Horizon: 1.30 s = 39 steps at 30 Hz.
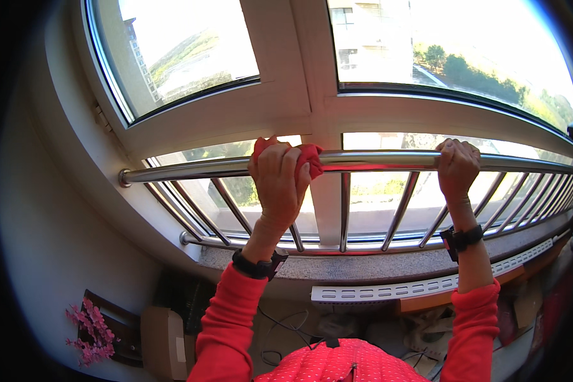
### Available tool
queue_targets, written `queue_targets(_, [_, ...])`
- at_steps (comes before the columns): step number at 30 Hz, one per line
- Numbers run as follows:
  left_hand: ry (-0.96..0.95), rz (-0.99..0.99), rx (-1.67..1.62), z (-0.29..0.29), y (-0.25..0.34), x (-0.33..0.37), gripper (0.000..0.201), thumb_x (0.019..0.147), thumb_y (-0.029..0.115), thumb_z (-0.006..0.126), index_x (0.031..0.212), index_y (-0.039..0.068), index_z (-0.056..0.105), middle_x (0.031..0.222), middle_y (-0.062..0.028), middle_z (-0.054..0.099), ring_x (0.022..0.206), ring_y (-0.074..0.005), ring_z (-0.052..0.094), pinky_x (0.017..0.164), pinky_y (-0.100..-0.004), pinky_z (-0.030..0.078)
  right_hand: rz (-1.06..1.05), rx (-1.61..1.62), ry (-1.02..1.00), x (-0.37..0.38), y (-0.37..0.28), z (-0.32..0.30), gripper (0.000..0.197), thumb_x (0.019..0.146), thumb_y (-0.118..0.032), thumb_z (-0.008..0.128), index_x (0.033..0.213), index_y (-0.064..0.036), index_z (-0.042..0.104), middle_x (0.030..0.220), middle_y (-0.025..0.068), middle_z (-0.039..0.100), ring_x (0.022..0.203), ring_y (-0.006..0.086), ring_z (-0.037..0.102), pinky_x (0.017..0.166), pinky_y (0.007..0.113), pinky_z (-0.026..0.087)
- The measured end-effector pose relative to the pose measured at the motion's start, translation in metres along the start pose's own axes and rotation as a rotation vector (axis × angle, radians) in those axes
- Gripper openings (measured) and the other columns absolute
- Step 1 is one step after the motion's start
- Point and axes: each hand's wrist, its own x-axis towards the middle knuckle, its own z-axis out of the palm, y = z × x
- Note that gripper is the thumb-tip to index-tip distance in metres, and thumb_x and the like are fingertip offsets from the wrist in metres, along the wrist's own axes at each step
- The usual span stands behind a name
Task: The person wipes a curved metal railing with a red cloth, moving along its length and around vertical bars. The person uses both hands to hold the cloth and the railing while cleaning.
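A shiny metal railing [375,160] runs across in front of the window, its top rail round and polished. My left hand [278,175] is closed round a red cloth [309,160], which is wrapped over the top rail left of the middle. To the right, my right hand [458,167] grips the bare top rail, fingers curled over it. Black bands with small dark devices sit on both wrists. Below the top rail, slim metal bars slope down to a lower rail [261,244].
Behind the railing stand white-framed window panes [299,108]. Beneath it lie a speckled stone sill [286,266] and a white slotted radiator [388,291]. A cardboard box [163,344], pink artificial blossoms [93,331] and loose black cables [293,328] are down at the left and middle.
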Motion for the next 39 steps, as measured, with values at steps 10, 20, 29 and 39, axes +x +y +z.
queue_targets(10, [-0.044,0.197,-0.018,0.051,0.102,0.036,0.036,0.080,0.031,0.073,0.106,0.011,0.058,0.105,-0.0073,0.054,0.105,-0.0247,0.052,0.100,-0.0501,0.036,-0.057,0.032,-0.008,0.000,0.007,-0.004,0.035,0.092,-0.018,0.044,0.067,-0.0054,0.063,0.063,0.0092,0.061,0.061,0.0249,0.060,0.078,0.040,0.047])
queue_targets(20, [-0.051,0.111,0.168,-0.016,-0.024,0.002,0.030,0.084,0.022,0.065,0.110,0.008,0.059,0.108,-0.0122,0.058,0.105,-0.0318,0.055,0.093,-0.0462,0.039,-0.063,0.017,-0.049,-0.001,0.006,-0.005,0.033,0.095,-0.018,0.044,0.071,-0.0063,0.064,0.068,0.0084,0.064,0.067,0.0259,0.062,0.083,0.041,0.047])
queue_targets(29, [-0.005,-0.140,0.306,-0.074,-0.138,-0.023,0.025,0.093,0.022,0.054,0.111,0.005,0.061,0.103,-0.0144,0.063,0.098,-0.0343,0.058,0.090,-0.0472,0.042,0.000,-0.003,-0.056,-0.003,0.003,-0.002,0.035,0.096,-0.019,0.044,0.074,-0.0034,0.067,0.071,0.0102,0.067,0.071,0.0265,0.064,0.086,0.043,0.047])
queue_targets(39, [0.018,-0.112,0.145,-0.014,-0.034,-0.006,0.022,0.095,0.022,0.053,0.108,0.005,0.058,0.108,-0.0116,0.059,0.107,-0.0310,0.053,0.097,-0.0471,0.034,0.044,0.006,-0.037,-0.001,-0.002,-0.005,0.031,0.092,-0.018,0.047,0.072,-0.0028,0.066,0.069,0.0105,0.065,0.068,0.0271,0.062,0.085,0.042,0.045])
